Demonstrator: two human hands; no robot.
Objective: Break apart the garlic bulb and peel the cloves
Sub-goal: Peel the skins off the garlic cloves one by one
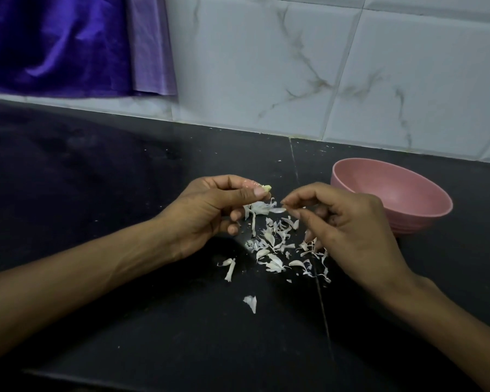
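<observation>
A single head-worn camera looks forward and down, close over a dark countertop [125,321], facing the far tiled wall [266,66].

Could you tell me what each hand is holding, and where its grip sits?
Left hand pinches a garlic clove at its base; right hand pinches a skin strip's end.

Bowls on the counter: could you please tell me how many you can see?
1. The pink bowl stands on the dark counter near the tiled wall, just beyond the right hand. Its visible interior looks empty; nothing suggests a second bowl, though the frame's edges could hide one.
</observation>
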